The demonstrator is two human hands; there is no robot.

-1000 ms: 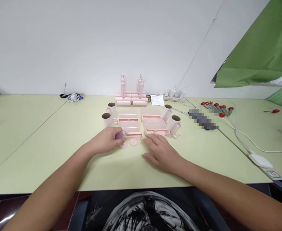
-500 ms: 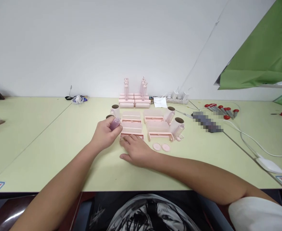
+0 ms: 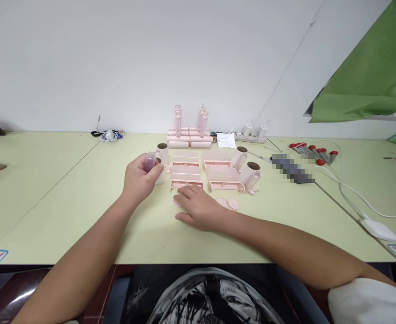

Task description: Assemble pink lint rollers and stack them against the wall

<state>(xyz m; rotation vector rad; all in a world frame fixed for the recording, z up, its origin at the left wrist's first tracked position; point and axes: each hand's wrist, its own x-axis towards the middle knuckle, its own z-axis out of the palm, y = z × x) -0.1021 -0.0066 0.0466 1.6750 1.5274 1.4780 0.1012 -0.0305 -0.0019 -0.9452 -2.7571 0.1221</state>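
Note:
My left hand (image 3: 139, 179) is closed around a small purple translucent bottle-shaped piece (image 3: 150, 161), held above the table beside the white rolls. My right hand (image 3: 198, 207) lies low over the table, palm down with its fingers apart. Its fingertips are by the front edge of an open pink case (image 3: 186, 184). A pale pink disc (image 3: 177, 203) shows partly beneath those fingers. Two more pink discs (image 3: 233, 204) lie to the right, one partly hidden by this hand. Another open pink case (image 3: 223, 186) stands right of the first.
White rolls with brown cores (image 3: 253, 167) flank the open cases, with clear tubes (image 3: 252, 182) leaning on the right ones. Pink cases topped by upright tubes (image 3: 178, 121) stand at the wall. A power strip (image 3: 255, 138), red-handled tools (image 3: 319, 153) and a white cable (image 3: 353, 204) are to the right.
My left hand has drawn slightly left and turned the purple piece more upright. My right hand has shifted off the pink case's front edge, and a pink disc now shows under its fingers.

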